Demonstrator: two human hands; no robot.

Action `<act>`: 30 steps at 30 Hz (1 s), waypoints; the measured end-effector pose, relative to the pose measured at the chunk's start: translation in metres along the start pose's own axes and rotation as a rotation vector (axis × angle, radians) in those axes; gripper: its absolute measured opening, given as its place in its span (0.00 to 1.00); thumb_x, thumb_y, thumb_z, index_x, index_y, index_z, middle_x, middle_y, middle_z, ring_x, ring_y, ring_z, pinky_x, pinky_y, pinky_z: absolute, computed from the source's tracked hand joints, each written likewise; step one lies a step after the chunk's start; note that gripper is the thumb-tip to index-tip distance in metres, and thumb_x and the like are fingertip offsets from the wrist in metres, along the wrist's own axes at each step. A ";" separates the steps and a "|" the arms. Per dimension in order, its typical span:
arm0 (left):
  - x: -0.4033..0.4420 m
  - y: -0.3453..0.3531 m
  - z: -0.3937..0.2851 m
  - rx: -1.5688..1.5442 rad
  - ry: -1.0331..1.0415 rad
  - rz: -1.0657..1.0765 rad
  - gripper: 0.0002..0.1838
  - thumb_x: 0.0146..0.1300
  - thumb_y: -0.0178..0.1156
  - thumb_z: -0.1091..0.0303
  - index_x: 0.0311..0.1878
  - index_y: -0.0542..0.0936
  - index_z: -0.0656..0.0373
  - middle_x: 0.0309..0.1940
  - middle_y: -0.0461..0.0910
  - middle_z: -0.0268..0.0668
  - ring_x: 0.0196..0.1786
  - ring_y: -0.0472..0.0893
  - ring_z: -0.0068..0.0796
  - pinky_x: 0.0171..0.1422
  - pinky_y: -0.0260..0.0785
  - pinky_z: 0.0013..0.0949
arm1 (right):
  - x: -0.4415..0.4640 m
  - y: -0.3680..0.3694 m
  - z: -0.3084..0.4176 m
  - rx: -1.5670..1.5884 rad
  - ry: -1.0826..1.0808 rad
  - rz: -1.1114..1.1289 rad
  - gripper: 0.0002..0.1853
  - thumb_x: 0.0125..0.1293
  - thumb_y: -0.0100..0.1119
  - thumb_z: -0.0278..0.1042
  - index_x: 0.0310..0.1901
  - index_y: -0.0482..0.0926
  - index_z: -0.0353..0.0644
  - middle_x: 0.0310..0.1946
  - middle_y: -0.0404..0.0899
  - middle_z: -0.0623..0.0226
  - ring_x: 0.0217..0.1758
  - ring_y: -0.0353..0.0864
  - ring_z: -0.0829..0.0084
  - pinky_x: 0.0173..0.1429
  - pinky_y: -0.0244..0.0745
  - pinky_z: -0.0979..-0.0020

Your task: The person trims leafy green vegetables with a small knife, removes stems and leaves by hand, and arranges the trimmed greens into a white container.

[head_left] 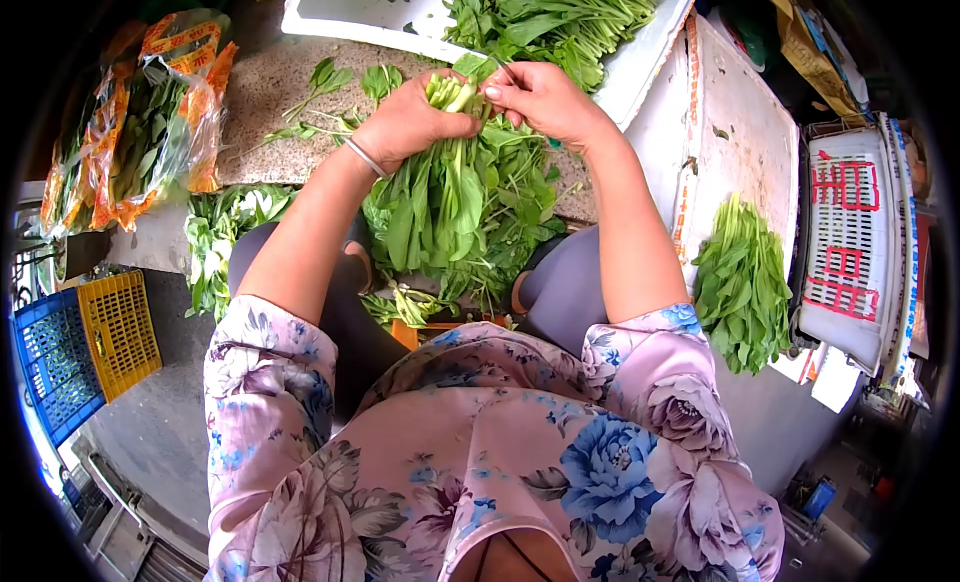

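Left grip (422, 122) was curled snug round smooth pale stems (455, 94) of a floppy leafy bunch (435, 207); right grip (540, 100) was pinched beside them, couldn't tell on what.

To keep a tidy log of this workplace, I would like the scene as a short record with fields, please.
Left hand: closed around the stems of a bunch of greens
Right hand: fingers at the stem end of the same bunch
Ahead: white box with more greens
Left side: plastic bags with orange print, greens inside; blue basket and yellow basket
Right side: another bunch; white basket with red writing
Unclear: what the right fingers pinch, if anything
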State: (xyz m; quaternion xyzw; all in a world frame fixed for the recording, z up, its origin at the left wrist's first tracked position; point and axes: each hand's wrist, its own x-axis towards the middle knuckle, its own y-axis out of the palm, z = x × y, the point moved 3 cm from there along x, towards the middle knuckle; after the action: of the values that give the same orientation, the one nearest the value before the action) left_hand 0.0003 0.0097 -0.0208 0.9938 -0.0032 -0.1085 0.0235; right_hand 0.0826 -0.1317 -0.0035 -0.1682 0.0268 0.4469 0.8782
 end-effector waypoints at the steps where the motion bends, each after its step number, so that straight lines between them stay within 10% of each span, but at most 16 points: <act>1: -0.001 0.001 -0.001 0.001 -0.002 0.003 0.22 0.45 0.64 0.76 0.47 0.71 0.63 0.35 0.80 0.36 0.37 0.77 0.21 0.45 0.69 0.24 | -0.001 0.001 0.003 0.038 -0.012 0.008 0.08 0.61 0.55 0.34 0.34 0.74 0.37 0.21 0.71 0.76 0.22 0.66 0.87 0.24 0.60 0.83; 9: -0.004 0.005 -0.002 -0.108 -0.063 0.166 0.23 0.49 0.61 0.76 0.50 0.66 0.61 0.40 0.79 0.41 0.42 0.79 0.26 0.48 0.71 0.26 | -0.007 0.002 0.008 0.060 0.047 -0.018 0.09 0.59 0.57 0.34 0.32 0.76 0.35 0.23 0.76 0.71 0.23 0.71 0.83 0.28 0.66 0.82; 11: -0.004 0.010 -0.004 -0.114 -0.070 0.157 0.23 0.49 0.61 0.76 0.50 0.67 0.61 0.39 0.79 0.39 0.41 0.79 0.26 0.48 0.71 0.26 | -0.008 -0.014 0.008 0.032 0.103 -0.227 0.08 0.62 0.53 0.34 0.37 0.77 0.38 0.22 0.72 0.77 0.20 0.64 0.88 0.20 0.55 0.86; 18: 0.003 0.030 -0.001 0.473 0.045 0.183 0.17 0.48 0.64 0.69 0.42 0.76 0.62 0.35 0.79 0.35 0.34 0.78 0.23 0.43 0.70 0.26 | 0.006 -0.013 0.015 0.002 -0.280 -0.590 0.14 0.69 0.37 0.39 0.47 0.72 0.44 0.36 0.75 0.66 0.31 0.71 0.78 0.37 0.68 0.77; 20: 0.009 0.031 0.012 0.462 0.096 0.256 0.15 0.48 0.64 0.67 0.40 0.77 0.61 0.33 0.79 0.34 0.32 0.77 0.24 0.41 0.70 0.28 | 0.040 0.037 -0.020 -0.156 -0.103 -0.405 0.15 0.69 0.38 0.41 0.47 0.73 0.47 0.35 0.75 0.64 0.36 0.74 0.73 0.44 0.71 0.66; 21: 0.003 0.030 0.010 0.391 -0.018 0.219 0.15 0.50 0.62 0.69 0.42 0.75 0.62 0.32 0.78 0.34 0.33 0.78 0.24 0.40 0.71 0.27 | 0.044 0.036 -0.022 -0.329 -0.204 -0.650 0.17 0.68 0.39 0.46 0.45 0.74 0.45 0.30 0.75 0.63 0.31 0.74 0.73 0.39 0.72 0.67; 25: 0.014 0.010 0.013 -0.051 -0.082 0.022 0.20 0.51 0.60 0.79 0.49 0.70 0.66 0.36 0.78 0.38 0.36 0.78 0.26 0.41 0.71 0.26 | 0.010 -0.007 0.013 -0.006 0.022 -0.693 0.18 0.61 0.49 0.49 0.37 0.74 0.40 0.23 0.74 0.67 0.23 0.72 0.73 0.31 0.70 0.67; 30: 0.031 -0.045 0.031 -0.528 -0.090 -0.199 0.13 0.59 0.54 0.70 0.46 0.74 0.66 0.39 0.78 0.41 0.40 0.78 0.32 0.45 0.72 0.32 | -0.002 0.020 0.012 -0.283 0.033 -0.215 0.53 0.32 0.51 0.83 0.52 0.71 0.42 0.39 0.78 0.56 0.40 0.79 0.63 0.47 0.73 0.69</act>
State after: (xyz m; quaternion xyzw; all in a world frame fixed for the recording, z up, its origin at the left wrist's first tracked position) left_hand 0.0237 0.0530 -0.0597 0.9428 0.1219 -0.1515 0.2707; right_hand 0.0645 -0.1187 0.0027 -0.2991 -0.0403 0.3468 0.8880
